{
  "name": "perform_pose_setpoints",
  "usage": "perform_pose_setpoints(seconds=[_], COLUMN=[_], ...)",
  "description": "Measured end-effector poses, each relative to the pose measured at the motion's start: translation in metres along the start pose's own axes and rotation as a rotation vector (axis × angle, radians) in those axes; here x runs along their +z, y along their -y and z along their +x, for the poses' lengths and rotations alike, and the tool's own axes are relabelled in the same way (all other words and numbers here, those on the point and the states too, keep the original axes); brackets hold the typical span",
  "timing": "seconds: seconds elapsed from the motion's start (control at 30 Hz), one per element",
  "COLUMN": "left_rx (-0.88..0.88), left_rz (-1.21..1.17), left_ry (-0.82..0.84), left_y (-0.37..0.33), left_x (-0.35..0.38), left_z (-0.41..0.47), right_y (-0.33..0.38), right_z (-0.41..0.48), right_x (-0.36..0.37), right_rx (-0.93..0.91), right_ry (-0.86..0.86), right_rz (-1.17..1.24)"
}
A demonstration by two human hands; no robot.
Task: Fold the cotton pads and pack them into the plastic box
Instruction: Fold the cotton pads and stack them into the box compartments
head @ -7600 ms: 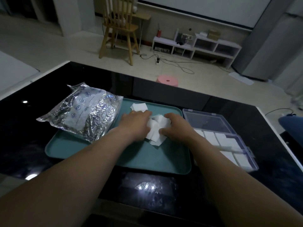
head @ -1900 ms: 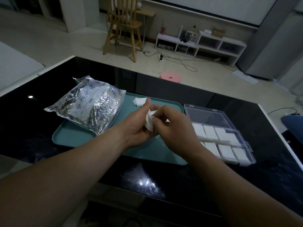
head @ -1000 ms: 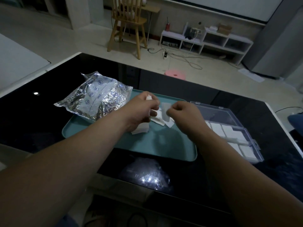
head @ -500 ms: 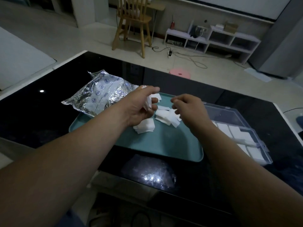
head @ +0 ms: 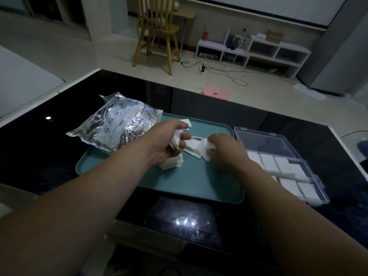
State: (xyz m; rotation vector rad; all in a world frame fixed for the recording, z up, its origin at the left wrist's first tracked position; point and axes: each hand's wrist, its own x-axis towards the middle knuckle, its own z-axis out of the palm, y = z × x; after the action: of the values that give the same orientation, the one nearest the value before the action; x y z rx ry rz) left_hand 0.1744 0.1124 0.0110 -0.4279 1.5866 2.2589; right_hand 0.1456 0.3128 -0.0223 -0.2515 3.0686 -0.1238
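Note:
White cotton pads (head: 192, 147) lie loose in the middle of a teal tray (head: 191, 184). My left hand (head: 166, 141) hovers over the tray and grips a folded pad (head: 176, 138) between thumb and fingers. A small stack of pads (head: 172, 163) sits under that hand. My right hand (head: 226, 149) is down on the tray and pinches the corner of a loose pad (head: 205, 149). The clear plastic box (head: 278, 162) stands open to the right of the tray, with folded pads in several of its compartments.
A silver foil bag (head: 121, 122) lies across the tray's left end. The tray and box sit on a glossy black table (head: 39, 148). Beyond the table are a wooden chair (head: 157, 30), a pink stool (head: 215, 93) and a low white shelf (head: 253, 50).
My right hand has dropped from above the tray onto the loose pads and pinched one. My left hand still holds its folded pad, slightly lower.

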Motion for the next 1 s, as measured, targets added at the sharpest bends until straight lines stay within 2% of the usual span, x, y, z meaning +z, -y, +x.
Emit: perform_pose_setpoints(seconds=[0.2, 0.43, 0.63, 0.7, 0.87, 1.0], left_rx=[0.0, 0.036, 0.077, 0.101, 0.115, 0.116], left_rz=[0.055, 0.156, 0.09, 0.118, 0.168, 0.183], left_ry=[-0.023, 0.024, 0.135, 0.166, 0.203, 0.146], left_y=[0.01, 0.018, 0.031, 0.035, 0.035, 0.035], left_x=[0.007, 0.021, 0.034, 0.035, 0.034, 0.033], left_z=[0.003, 0.002, 0.0, 0.0, -0.004, -0.004], right_y=[-0.002, -0.02, -0.007, 0.001, 0.006, 0.001], right_z=[-0.01, -0.028, -0.045, -0.051, -0.061, -0.061], right_x=[-0.003, -0.024, -0.031, -0.035, -0.038, -0.037], right_rx=[0.056, 0.183, 0.234, 0.204, 0.143, 0.182], right_ry=[0.0, -0.054, -0.018, 0.01, 0.08, 0.14], right_rz=[0.05, 0.381, 0.968, 1.077, 1.101, 1.179])
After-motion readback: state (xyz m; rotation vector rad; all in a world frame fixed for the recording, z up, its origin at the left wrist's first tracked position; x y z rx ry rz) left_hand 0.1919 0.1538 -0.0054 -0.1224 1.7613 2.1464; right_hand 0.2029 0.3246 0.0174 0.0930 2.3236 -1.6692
